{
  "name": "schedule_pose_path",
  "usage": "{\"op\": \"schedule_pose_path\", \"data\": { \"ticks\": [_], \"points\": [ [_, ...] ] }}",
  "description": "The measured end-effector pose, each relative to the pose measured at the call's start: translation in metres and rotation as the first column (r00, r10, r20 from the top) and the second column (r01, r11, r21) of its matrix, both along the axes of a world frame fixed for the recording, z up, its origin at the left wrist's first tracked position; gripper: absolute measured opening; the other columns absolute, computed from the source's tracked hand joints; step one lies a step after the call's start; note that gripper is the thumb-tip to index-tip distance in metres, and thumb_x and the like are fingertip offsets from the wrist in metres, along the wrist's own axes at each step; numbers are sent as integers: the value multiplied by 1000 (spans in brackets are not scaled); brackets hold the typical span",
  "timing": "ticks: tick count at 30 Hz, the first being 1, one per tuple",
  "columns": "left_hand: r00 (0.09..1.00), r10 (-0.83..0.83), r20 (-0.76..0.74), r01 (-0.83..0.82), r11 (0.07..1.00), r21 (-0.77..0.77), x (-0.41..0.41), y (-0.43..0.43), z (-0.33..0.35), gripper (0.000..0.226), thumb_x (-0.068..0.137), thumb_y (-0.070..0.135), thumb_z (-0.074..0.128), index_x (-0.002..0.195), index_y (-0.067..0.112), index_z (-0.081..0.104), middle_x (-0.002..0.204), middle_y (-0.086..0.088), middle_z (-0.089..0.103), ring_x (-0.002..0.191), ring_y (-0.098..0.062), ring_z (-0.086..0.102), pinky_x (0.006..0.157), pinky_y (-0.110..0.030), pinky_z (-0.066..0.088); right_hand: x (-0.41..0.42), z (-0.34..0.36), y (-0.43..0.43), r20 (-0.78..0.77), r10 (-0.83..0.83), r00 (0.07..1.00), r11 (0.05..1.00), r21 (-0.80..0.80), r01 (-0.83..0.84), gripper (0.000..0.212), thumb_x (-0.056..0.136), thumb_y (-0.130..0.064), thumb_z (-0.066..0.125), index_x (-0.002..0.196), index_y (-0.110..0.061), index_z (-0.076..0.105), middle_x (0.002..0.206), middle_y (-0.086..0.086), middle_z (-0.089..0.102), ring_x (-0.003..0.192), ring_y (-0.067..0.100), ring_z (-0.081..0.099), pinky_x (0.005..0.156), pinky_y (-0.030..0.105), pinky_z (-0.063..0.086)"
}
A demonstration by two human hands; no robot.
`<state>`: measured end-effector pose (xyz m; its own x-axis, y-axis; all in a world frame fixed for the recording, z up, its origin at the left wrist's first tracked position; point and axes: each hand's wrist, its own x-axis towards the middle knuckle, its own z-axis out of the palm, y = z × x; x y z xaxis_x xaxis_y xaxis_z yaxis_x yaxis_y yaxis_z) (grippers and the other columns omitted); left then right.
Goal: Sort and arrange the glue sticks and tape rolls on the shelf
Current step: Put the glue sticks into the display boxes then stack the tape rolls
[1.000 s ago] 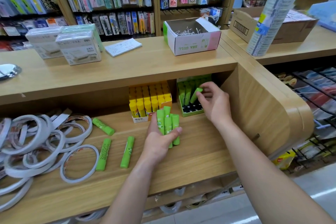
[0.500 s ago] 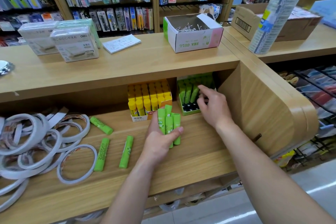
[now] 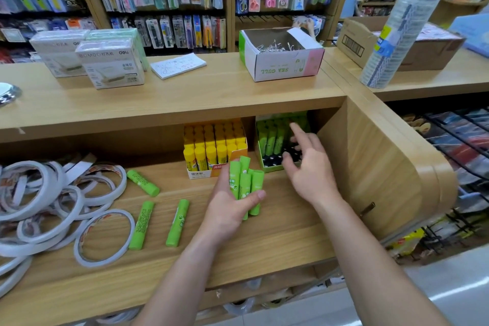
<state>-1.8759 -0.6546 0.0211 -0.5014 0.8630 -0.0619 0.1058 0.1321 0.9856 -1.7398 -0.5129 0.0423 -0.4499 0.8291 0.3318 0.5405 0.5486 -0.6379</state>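
A bunch of green glue sticks (image 3: 246, 188) in the left hand (image 3: 227, 209), fingers and thumb curled round them, just above the wooden shelf (image 3: 277, 243) and right in front of the box of yellow glue sticks (image 3: 214, 151). The right hand (image 3: 308, 169) wide open, fingers spread, holding nothing, over the front of the green box (image 3: 274, 137) at the back right of the shelf; too blurry to say if touching it. In that green box, more green glue sticks standing up at the back and dark holes at the front. Just to its left, the yellow ones, all standing up in rows. Further left on the shelf, three loose green glue sticks (image 3: 141, 225) lying flat, one tilted next to the tape, two side by side a little apart. At the far left, a messy pile of white tape rolls (image 3: 53, 206). Up on the bench (image 3: 211, 98) above, a white box of pins (image 3: 280, 63), a notepad (image 3: 178, 65) and some white packs (image 3: 111, 66).
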Motion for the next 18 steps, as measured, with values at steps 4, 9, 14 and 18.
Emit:
{"op": "schedule_pose_path", "data": {
  "ticks": [4, 9, 14, 18],
  "points": [
    [997, -30, -66, 30, 1000, 3, 0, 1, 1, 78, 77, 15, 86, 138, 30, 41, 118, 11, 65, 90, 11, 64, 76, -5, 46, 3, -8, -38, -183, 64, 981, 969, -222, -104, 15, 92, -24, 69, 106, -26, 75, 89, -12, 72, 81, 1, 65, 73, 22, 49],
    [991, -77, -107, 77, 997, 1, 4, 1, 5, 77, 76, 15, 86, 137, 29, 40, 111, 10, 68, 89, 6, 66, 80, -10, 49, 5, -8, -47, -370, 33, 928, 894, -404, -193, 14, 92, -17, 68, 87, -27, 74, 77, -2, 74, 73, 14, 69, 72, 40, 58],
    [981, -140, -132, 143, 990, 9, 10, 5, 4, 77, 79, 13, 84, 142, 22, 39, 111, 14, 67, 94, 8, 65, 80, -8, 47, 11, -4, -47, -353, 93, 931, 891, -387, -236, 15, 76, -36, 77, 88, -28, 76, 78, -1, 74, 73, 13, 69, 72, 44, 61],
    [992, -75, -104, 76, 997, 5, 8, 5, 0, 67, 80, 18, 83, 134, 30, 44, 110, 15, 68, 93, 8, 64, 82, -9, 48, 14, 3, -41, -354, 80, 932, 919, -336, -206, 8, 84, -22, 79, 90, -28, 77, 83, -5, 75, 79, 14, 70, 74, 42, 60]
  ]
}}
